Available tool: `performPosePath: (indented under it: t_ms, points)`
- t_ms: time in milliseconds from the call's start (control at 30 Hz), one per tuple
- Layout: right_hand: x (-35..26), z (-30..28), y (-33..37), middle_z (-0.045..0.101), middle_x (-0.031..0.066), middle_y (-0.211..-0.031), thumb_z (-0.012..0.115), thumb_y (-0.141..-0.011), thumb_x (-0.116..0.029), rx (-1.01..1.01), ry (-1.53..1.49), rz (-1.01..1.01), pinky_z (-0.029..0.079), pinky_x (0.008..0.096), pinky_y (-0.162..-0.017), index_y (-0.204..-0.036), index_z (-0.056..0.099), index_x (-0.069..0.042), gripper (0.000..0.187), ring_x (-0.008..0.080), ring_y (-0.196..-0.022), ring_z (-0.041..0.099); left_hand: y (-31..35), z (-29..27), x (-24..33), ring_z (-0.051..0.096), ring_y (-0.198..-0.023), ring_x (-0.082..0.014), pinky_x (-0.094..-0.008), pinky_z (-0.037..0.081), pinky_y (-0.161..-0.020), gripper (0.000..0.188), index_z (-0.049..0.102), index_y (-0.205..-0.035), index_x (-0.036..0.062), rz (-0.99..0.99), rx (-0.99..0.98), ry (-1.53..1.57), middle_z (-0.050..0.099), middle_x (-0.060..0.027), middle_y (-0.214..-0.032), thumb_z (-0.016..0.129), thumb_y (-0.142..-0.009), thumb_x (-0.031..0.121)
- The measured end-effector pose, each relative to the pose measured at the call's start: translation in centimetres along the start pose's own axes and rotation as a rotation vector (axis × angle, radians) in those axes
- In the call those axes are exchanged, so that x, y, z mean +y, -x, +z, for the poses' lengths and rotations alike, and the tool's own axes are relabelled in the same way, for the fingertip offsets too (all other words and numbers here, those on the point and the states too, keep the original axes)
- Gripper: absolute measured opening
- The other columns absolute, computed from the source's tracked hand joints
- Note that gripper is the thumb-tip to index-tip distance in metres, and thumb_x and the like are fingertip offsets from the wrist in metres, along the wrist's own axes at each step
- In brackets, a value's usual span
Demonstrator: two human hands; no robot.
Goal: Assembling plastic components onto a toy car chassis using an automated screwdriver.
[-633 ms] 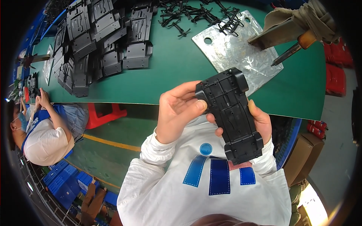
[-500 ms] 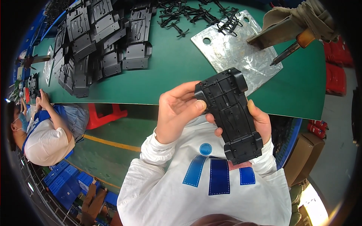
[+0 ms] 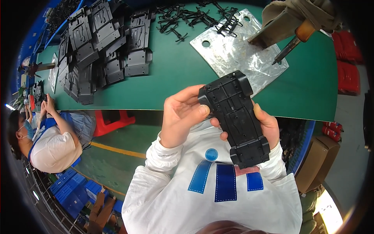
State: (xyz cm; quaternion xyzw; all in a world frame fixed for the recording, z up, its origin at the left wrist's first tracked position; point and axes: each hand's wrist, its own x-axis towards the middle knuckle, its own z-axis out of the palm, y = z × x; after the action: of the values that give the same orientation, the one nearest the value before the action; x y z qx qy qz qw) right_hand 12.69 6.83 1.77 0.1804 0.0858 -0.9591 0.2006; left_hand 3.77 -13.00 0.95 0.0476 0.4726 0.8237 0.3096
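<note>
Between my two hands, just in front of my chest, is a black plastic toy-car chassis [image 3: 238,117], tilted with its far end to the left. My left hand [image 3: 181,115] pinches its far left corner, thumb on the upper face. Wrapped round the right long edge, my right hand [image 3: 267,124] has its thumb along the side and fingertips showing at the left edge. The chassis face shows moulded ribs, small holes and wheel-arch shapes at both ends. Beyond the hands lies a shiny metal plate [image 3: 230,54] on the green table [image 3: 171,82].
Many black chassis parts [image 3: 103,43] are piled at the far left. Thin black frame pieces [image 3: 194,17] lie at the back, some on the plate. A wooden-handled tool [image 3: 290,43] and a cloth-wrapped metal bar [image 3: 269,33] reach over the plate. At left sits a co-worker [image 3: 54,148] near a red stool [image 3: 111,123].
The view has shifted slightly, so the table and its contents appear a little displaced. Both hands keep the same hold on the chassis.
</note>
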Motion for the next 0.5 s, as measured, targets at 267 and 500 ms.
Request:
performPosePath:
  t_ms: [267, 500]
  points:
    - [-1.5, 1.4, 1.6, 0.030, 0.0443, -0.150, 0.070, -0.088, -0.039, -0.161, 0.821, -0.323, 0.052, 0.0515, -0.099, -0.110, 0.067, 0.017, 0.060, 0.0511, -0.117, 0.060, -1.2, -2.2, -1.2, 0.066, -0.110, -0.0325, -0.0452, 0.051, -0.098, 0.049, 0.063, -0.119, -0.0044, 0.153, -0.453, 0.110, 0.067, -0.0240, -0.120, 0.075, -0.072, -0.005]
    - [-3.7, 1.2, 3.0, 0.040, 0.0439, -0.142, 0.081, -0.084, -0.023, -0.545, 1.143, -0.400, 0.044, 0.0539, -0.107, -0.107, 0.077, 0.000, 0.033, 0.0549, -0.128, 0.051, -3.3, -1.4, -0.8, 0.063, -0.112, -0.0388, -0.0490, 0.047, -0.097, 0.027, 0.075, -0.095, 0.0024, 0.241, -0.795, 0.068, 0.071, -0.0220, -0.113, 0.088, -0.074, 0.013]
